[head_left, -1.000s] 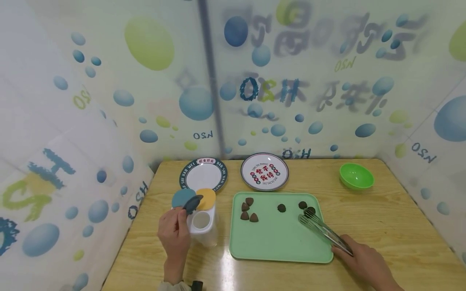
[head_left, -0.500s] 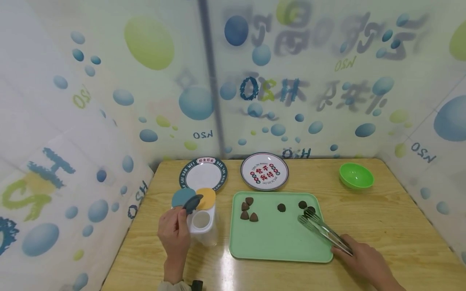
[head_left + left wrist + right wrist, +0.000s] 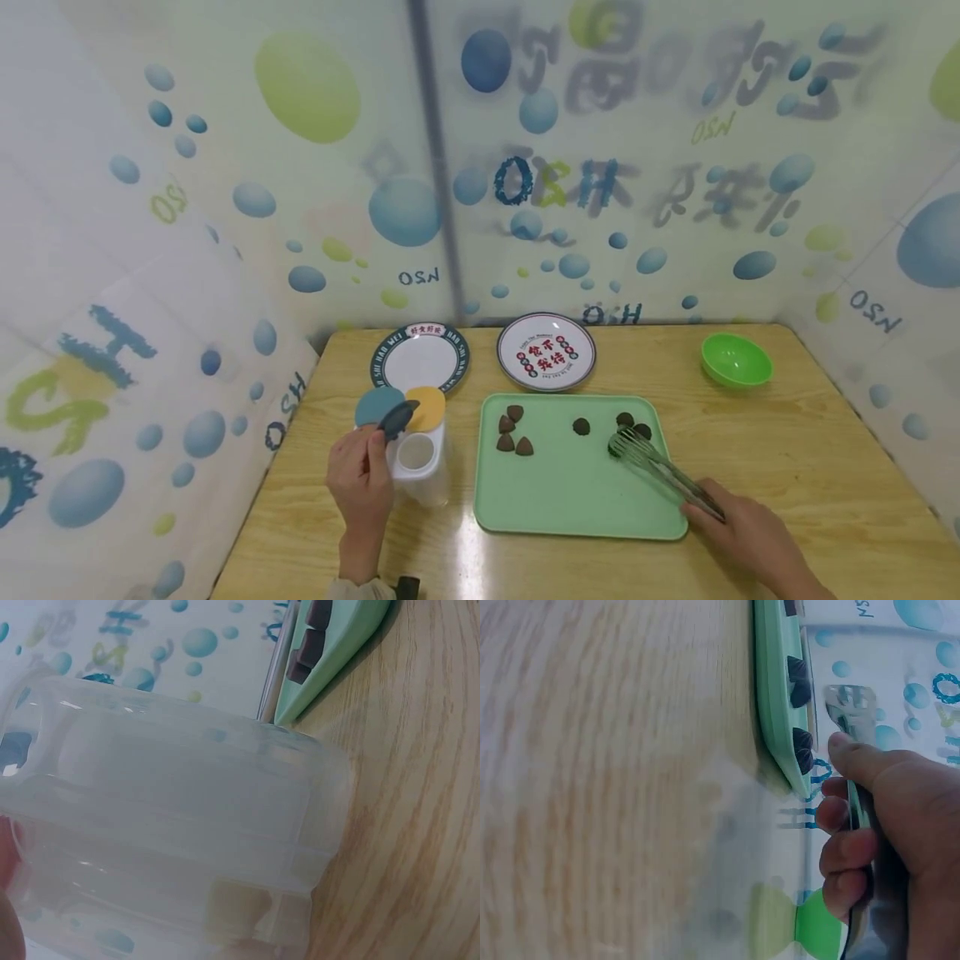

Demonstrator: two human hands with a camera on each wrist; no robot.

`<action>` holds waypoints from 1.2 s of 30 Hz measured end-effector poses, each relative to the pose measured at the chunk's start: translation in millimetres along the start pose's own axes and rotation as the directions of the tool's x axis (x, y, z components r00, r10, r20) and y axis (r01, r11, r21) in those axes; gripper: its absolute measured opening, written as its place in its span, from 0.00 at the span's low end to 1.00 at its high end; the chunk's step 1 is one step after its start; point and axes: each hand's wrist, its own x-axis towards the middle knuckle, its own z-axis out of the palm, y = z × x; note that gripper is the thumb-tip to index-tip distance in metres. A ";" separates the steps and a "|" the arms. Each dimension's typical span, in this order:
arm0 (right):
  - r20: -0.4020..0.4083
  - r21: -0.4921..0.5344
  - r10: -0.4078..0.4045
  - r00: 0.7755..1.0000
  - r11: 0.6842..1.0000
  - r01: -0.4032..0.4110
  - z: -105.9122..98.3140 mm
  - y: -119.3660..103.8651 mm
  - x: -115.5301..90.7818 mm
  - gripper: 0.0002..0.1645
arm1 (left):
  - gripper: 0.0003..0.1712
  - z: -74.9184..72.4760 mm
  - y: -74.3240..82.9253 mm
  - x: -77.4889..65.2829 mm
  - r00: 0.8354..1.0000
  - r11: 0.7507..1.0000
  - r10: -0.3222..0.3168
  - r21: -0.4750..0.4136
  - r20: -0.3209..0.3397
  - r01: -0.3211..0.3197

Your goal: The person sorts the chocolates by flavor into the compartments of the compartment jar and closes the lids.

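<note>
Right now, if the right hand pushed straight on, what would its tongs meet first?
First the dark piece at the tips of the tongs; past it, probably the lone dark piece on the green tray. Tip height is unclear, so they might pass above.

The wall (image 3: 555, 181) reads H2O, a plate (image 3: 422, 363) "HAO SHI".

I could pass over the tray's (image 3: 551, 504) bare front half, lower centre of my head view; the container (image 3: 426, 486) blocks me left of that, the tongs (image 3: 670, 473) slant across lower right, and the green bowl (image 3: 737, 362) stands mid-right.
</note>
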 end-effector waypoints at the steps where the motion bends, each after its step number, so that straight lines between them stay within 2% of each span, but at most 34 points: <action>1: -0.011 0.008 -0.006 1.000 1.000 0.006 -0.8 -0.5 0.6 0.14 | 0.10 0.0 -0.1 0.0 1.000 1.000 0.000 0.000 -0.002 0.000; 4: -0.021 0.017 -0.009 1.000 1.000 0.009 -4.4 -2.2 2.8 0.13 | 0.10 0.4 -0.8 0.2 1.000 1.000 0.001 -0.004 -0.008 -0.001; 13: 0.068 0.001 -0.003 0.998 1.000 0.003 -7.2 -5.4 3.4 0.21 | 0.11 1.5 -1.5 2.9 1.000 1.000 0.006 -0.008 -0.014 -0.007; 19: 0.009 -0.020 -0.068 0.998 0.997 0.068 -5.0 -2.4 0.9 0.15 | 0.12 1.2 -1.5 2.4 1.000 1.000 0.008 -0.011 -0.023 -0.009; 25: -0.021 0.004 -0.081 0.997 0.997 0.081 -7.7 -3.9 -0.9 0.14 | 0.13 0.4 -0.6 2.4 1.000 1.000 0.005 -0.016 -0.025 -0.006; 31: -0.048 0.046 -0.092 0.995 0.994 0.094 -11.3 -13.6 0.0 0.12 | 0.10 -0.6 -0.4 1.7 1.000 1.000 -0.005 -0.007 -0.013 0.005; 36: -0.082 0.087 -0.131 0.988 0.987 0.138 -12.1 -28.8 2.5 0.16 | 0.08 0.1 -2.0 0.3 1.000 1.000 -0.004 -0.012 -0.014 0.004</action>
